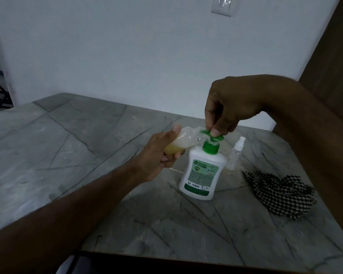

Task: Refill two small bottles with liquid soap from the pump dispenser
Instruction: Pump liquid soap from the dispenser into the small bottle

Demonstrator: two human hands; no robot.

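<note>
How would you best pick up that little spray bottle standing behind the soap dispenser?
Probably grip the spray bottle round its clear middle body, coming from the right: it stands upright, the pump dispenser blocks its left, and the narrow white cap offers little hold.

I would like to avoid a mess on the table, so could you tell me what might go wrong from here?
1. The small bottle is tilted in the left hand; soap could miss its mouth or run out.
2. The right hand presses the pump from above; the unbraced dispenser might tip toward the spray bottle.
</note>
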